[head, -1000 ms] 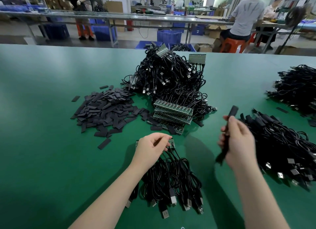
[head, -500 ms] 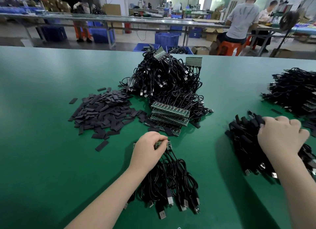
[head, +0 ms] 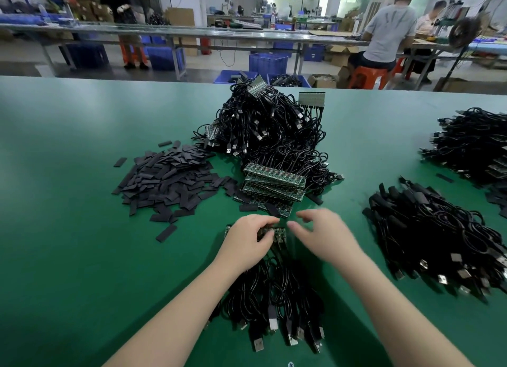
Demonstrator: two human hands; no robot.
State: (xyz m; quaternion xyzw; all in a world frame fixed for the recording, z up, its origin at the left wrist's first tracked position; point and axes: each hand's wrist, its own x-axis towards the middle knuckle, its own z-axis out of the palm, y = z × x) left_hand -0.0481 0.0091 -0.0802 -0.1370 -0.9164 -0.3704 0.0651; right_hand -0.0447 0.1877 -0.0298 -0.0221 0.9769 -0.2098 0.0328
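Note:
A strip of small green circuit boards (head: 277,233) lies on the green table (head: 68,229), with a bundle of black USB cables (head: 271,292) trailing from it toward me. My left hand (head: 248,242) grips the strip from above, fingers curled over its left part. My right hand (head: 321,233) hovers just right of the strip, fingers loosely spread and empty, fingertips close to the strip's right end.
A heap of flat black sleeves (head: 167,180) lies to the left. Stacked board strips (head: 274,184) and a big tangle of cables (head: 266,131) sit behind. Finished sleeved cables (head: 439,237) pile at right, another pile (head: 474,144) farther back. People work at benches beyond.
My right hand laid the sleeved cable on the right pile, then came back empty to the strip beside my left hand. My left hand stayed on the strip.

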